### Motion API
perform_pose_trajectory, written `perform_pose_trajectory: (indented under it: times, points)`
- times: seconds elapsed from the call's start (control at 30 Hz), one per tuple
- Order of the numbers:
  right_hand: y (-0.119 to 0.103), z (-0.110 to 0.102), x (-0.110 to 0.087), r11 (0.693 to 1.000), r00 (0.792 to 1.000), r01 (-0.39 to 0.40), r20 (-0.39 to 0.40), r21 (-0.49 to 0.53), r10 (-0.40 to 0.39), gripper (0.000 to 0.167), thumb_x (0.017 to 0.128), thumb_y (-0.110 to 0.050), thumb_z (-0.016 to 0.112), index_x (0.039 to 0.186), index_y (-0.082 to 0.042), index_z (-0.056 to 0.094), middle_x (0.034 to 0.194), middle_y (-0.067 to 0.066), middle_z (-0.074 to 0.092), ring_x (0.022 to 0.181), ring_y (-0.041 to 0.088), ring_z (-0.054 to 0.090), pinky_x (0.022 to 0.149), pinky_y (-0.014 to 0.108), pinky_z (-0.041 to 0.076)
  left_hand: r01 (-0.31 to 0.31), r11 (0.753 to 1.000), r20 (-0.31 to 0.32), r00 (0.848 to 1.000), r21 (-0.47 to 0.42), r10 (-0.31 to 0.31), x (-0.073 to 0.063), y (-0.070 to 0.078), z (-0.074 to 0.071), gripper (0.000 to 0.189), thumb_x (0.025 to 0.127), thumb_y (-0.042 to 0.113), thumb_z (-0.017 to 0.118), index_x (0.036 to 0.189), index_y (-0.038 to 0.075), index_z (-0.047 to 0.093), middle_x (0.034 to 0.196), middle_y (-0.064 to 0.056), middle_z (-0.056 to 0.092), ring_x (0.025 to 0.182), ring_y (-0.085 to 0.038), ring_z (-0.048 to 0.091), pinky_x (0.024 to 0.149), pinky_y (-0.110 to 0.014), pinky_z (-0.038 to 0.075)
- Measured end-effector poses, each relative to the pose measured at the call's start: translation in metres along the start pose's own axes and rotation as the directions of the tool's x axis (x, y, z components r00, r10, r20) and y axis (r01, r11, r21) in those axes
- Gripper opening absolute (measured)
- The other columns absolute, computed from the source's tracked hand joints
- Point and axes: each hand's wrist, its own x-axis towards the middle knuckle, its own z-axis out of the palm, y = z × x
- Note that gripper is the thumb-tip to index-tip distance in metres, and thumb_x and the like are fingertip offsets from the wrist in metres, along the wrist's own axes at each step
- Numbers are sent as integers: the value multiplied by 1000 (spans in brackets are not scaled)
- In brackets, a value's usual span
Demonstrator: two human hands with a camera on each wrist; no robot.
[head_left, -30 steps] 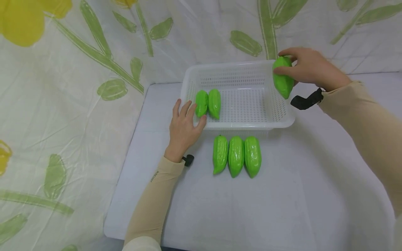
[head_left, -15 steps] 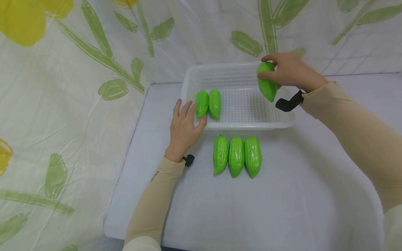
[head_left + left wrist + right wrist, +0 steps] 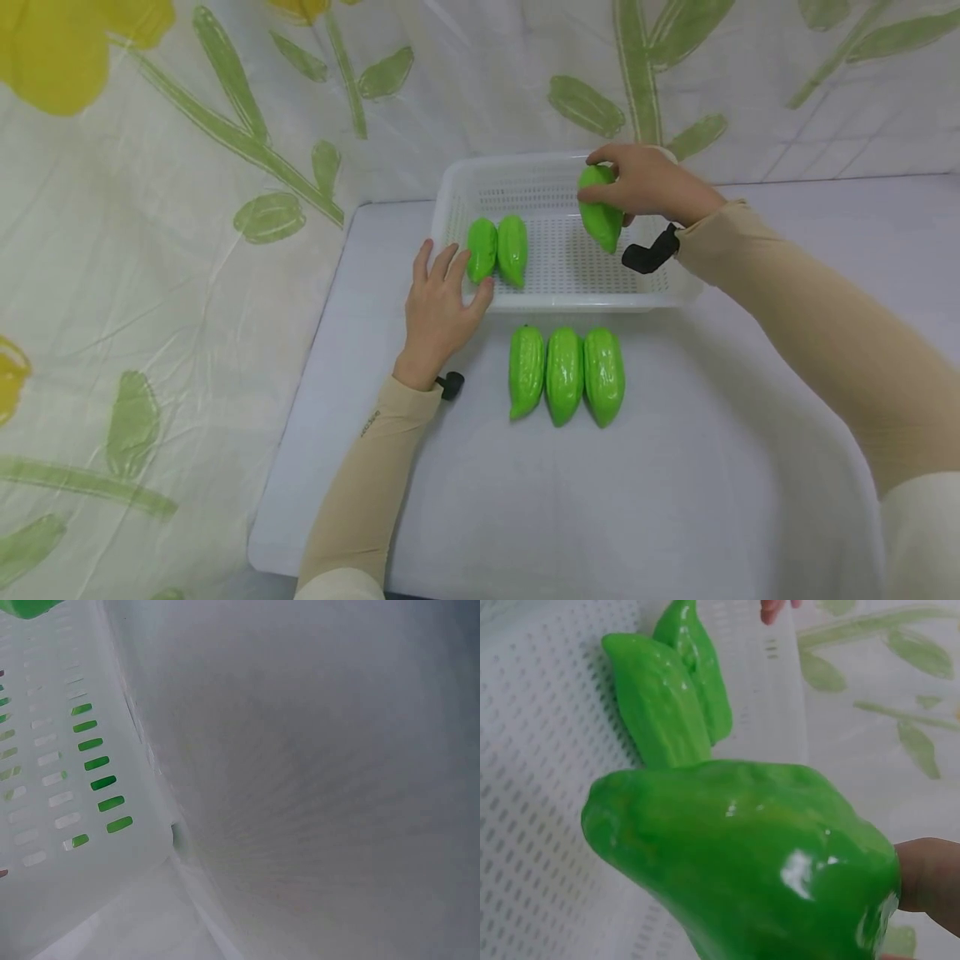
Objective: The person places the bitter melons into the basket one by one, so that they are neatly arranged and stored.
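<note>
My right hand (image 3: 648, 182) grips a glossy green bitter melon (image 3: 602, 223) by its upper part, over the right half of a white perforated basket (image 3: 577, 302). The melon's narrow tip points down, and it fills much of the right wrist view. Inside the basket, two more bitter melons (image 3: 513, 250) lie side by side at the left end. My left hand (image 3: 437, 315) is at the basket's front left corner, fingers spread and the thumb near the front rim. From the left wrist, green shows through the slots of the basket wall (image 3: 60, 877).
Three bitter melons (image 3: 564, 377) lie in a row on the white table (image 3: 600, 508), just in front of the basket. A pale curtain (image 3: 480, 50) printed with flowers and leaves hangs behind the table and along its left side.
My right hand has carried its bitter melon leftward and slightly down, from the basket's right rim to over its inside. The left hand and the other melons stay where they were.
</note>
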Motion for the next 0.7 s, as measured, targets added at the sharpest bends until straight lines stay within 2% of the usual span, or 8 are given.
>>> perform_pose_trajectory:
  times: [0.13,0.33,0.47,0.57,0.7]
  points:
    - [-4,5,4,1000,1000,-8,12,17,8,78,100,-48,60,162,-8,34,126,22,62,71,23,73,79,40,60,5,1000,5,1000,-2,-5,0,0,0,60,101,44,52,140,0,62,149,-21,57,155,-43,28,119,-58,39]
    - [-7,13,11,998,1000,-9,25,56,8,77,100,-45,62,161,-7,36,128,22,62,73,25,74,78,36,59,1,1000,-7,1000,1,-1,0,0,0,59,100,44,52,139,0,63,148,-21,58,154,-43,30,120,-58,39]
    - [-10,19,16,998,999,-13,42,67,10,76,99,-44,62,161,-7,36,134,24,60,72,24,75,83,41,61,-6,1000,-14,1000,5,6,0,0,1,59,100,43,52,138,-1,64,147,-22,59,154,-44,30,121,-57,38]
    - [-13,23,21,999,999,-17,52,50,15,77,99,-44,62,161,-7,35,137,25,60,72,25,76,92,43,58,-7,1000,-14,1000,6,8,0,0,0,60,100,44,52,138,-1,64,147,-22,59,154,-44,30,120,-57,38]
    - [-15,29,27,998,997,-16,71,66,12,77,100,-42,63,161,-5,35,143,26,57,77,26,77,91,44,60,-5,1000,-12,1000,7,5,0,0,0,60,100,44,52,138,-1,63,147,-22,59,154,-44,30,121,-57,37]
